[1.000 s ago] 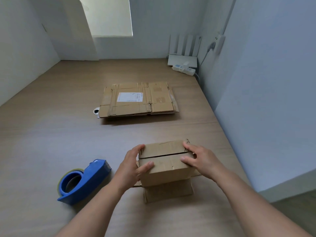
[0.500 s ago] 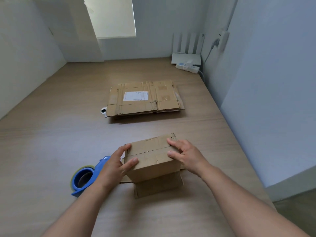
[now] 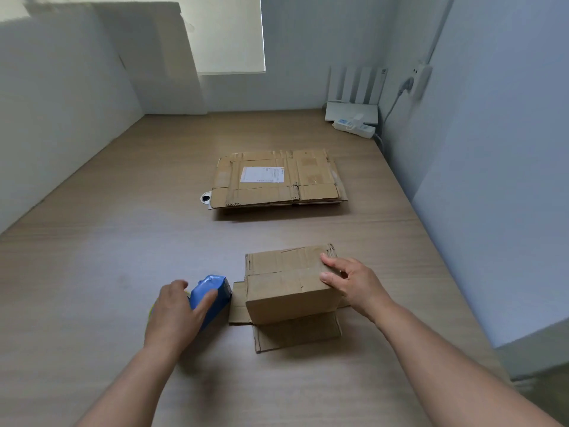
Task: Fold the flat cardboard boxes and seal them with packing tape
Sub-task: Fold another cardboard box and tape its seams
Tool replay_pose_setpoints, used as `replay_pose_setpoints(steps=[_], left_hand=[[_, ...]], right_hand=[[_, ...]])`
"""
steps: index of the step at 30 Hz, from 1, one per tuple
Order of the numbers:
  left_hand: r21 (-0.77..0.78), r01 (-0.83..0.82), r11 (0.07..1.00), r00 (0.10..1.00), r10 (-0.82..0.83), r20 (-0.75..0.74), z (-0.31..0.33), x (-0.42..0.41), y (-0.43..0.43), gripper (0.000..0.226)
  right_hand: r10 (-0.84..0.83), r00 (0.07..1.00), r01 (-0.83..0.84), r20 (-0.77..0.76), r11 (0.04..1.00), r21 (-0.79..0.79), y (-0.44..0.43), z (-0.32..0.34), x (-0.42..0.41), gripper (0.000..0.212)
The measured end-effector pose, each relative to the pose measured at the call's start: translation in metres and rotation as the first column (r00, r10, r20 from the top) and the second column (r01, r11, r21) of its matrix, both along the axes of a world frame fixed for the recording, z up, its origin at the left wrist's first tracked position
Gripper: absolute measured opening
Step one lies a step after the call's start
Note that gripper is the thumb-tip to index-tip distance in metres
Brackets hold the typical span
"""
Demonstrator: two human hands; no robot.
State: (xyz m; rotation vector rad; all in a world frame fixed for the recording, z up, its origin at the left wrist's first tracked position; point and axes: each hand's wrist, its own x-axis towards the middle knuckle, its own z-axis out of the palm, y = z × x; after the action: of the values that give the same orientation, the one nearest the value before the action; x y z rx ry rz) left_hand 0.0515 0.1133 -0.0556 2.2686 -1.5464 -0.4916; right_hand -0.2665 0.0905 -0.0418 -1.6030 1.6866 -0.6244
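pale wood-grain tabletop (image 3: 123,272) fills the frame, walled in white, with a router (image 3: 351,110) and power strip (image 3: 354,126) at the upper right. a stack of flat cardboard boxes (image 3: 277,180) lies in the middle of the frame.

lower centre stands the small box (image 3: 286,282), already folded up, its top flaps meeting in a seam across the top face, with bottom flaps splayed out on the table at its left and near sides. the right hand (image 3: 354,285) grips its right top edge, thumb and forefinger bent onto the top face and the other fingers curled down the side.

just to the left, the left hand (image 3: 175,315) wraps over the blue tape dispenser (image 3: 212,294), thumb on the far side and a finger across the body; how firm the hold is cannot be told.

the box looks light and stiff, but worn and creased, so the flaps probably spring up unless pressed. best held down near the seam, leaving the seam itself free for tape.
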Motion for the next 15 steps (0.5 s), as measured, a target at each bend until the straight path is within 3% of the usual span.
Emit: replay_pose_setpoints(steps=[4, 6, 10, 13, 15], left_hand=[[0.337, 0.026, 0.941, 0.967, -0.11, 0.231, -0.01, 0.002, 0.006, 0.055], [0.405, 0.02, 0.914, 0.955, -0.137, 0.262, -0.008, 0.006, -0.004, 0.047], [0.35, 0.031, 0.936, 0.996, -0.056, 0.063, -0.002, 0.022, -0.015, 0.029], [0.17, 0.013, 0.985, 0.988, 0.014, -0.155, 0.029, 0.019, -0.019, 0.032], [0.053, 0.07, 0.996, 0.944, -0.049, -0.327, 0.058, 0.004, -0.024, 0.03]], right_hand=[[0.012, 1.0, -0.012, -0.024, 1.0, -0.002, 0.001, 0.002, 0.001, 0.045], [0.012, 1.0, -0.012, -0.019, 1.0, -0.005, 0.001, 0.003, 0.002, 0.045], [0.009, 1.0, -0.009, -0.024, 1.0, 0.014, 0.002, 0.003, 0.001, 0.046], [0.007, 0.999, -0.007, -0.037, 1.0, 0.01, 0.001, 0.004, 0.001, 0.046], [0.007, 0.999, -0.006, -0.033, 1.0, 0.011, 0.0, 0.003, 0.001, 0.046]])
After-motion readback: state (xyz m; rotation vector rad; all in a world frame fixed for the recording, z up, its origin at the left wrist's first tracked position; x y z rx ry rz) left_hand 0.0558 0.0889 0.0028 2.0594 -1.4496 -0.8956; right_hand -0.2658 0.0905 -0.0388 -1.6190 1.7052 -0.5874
